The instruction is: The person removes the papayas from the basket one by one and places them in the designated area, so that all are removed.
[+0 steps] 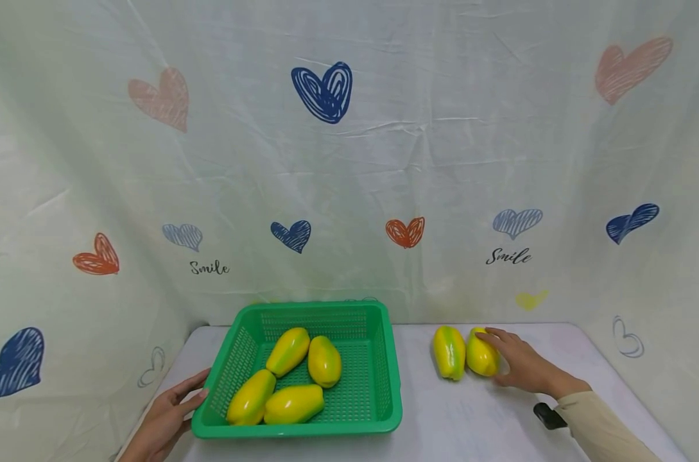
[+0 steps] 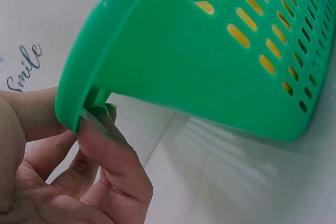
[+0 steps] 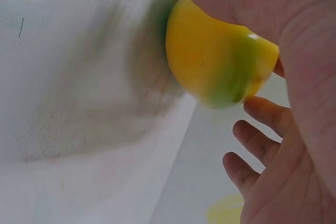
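A green slotted basket [image 1: 297, 428] stands on the white table and holds several yellow-green oval fruits [image 1: 324, 361]. My left hand [image 1: 181, 404] is at its front left corner. In the left wrist view the thumb and a curled finger of the left hand [image 2: 79, 171] pinch the basket's rim [image 2: 73, 103]. Two more fruits lie on the table right of the basket. My right hand [image 1: 508, 359] lies over the right one [image 1: 479, 356], beside the left one [image 1: 448, 352]. In the right wrist view the right hand [image 3: 294, 77] curls round this fruit [image 3: 210, 56].
A pale cloth with heart prints and the word "Smile" hangs behind and to both sides of the table [image 1: 470, 417]. A small black object [image 1: 548, 416] sits by my right wrist, at the beige sleeve.
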Available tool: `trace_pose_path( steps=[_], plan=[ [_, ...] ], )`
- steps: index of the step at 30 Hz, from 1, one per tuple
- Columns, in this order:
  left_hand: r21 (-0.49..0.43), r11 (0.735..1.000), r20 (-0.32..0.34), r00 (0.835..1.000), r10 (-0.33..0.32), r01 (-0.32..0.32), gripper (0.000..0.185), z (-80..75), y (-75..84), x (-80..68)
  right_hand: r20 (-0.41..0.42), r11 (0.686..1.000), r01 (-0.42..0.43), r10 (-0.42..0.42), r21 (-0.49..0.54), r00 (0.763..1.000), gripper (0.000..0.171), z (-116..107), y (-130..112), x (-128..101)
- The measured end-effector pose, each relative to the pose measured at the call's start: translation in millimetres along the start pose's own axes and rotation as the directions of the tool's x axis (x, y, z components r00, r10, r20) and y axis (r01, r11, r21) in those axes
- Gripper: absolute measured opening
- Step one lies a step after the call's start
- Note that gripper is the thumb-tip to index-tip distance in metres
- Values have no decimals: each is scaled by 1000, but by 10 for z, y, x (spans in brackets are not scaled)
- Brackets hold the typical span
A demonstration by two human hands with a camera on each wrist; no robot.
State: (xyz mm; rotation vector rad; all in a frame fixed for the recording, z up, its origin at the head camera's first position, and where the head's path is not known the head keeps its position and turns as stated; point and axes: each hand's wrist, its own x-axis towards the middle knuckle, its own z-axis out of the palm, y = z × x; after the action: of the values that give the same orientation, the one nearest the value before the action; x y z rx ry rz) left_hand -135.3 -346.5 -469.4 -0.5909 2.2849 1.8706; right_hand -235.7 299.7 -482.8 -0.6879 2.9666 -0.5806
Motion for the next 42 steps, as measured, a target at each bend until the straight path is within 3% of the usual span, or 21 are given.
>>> trace_pose_path(
  steps=[23, 42],
  plan=[
    [-14, 1000, -20, 1000, -4, 4, 69, 9, -42, 36, -28, 999, 47, -47, -10, 998, 92, -181, -176, 16],
    [-14, 1000, 2, 1000, 15, -15, 65, 1, -23, -3, -68, 968, 231, -237, -95, 969, 91, -481, -834, 120]
  ],
)
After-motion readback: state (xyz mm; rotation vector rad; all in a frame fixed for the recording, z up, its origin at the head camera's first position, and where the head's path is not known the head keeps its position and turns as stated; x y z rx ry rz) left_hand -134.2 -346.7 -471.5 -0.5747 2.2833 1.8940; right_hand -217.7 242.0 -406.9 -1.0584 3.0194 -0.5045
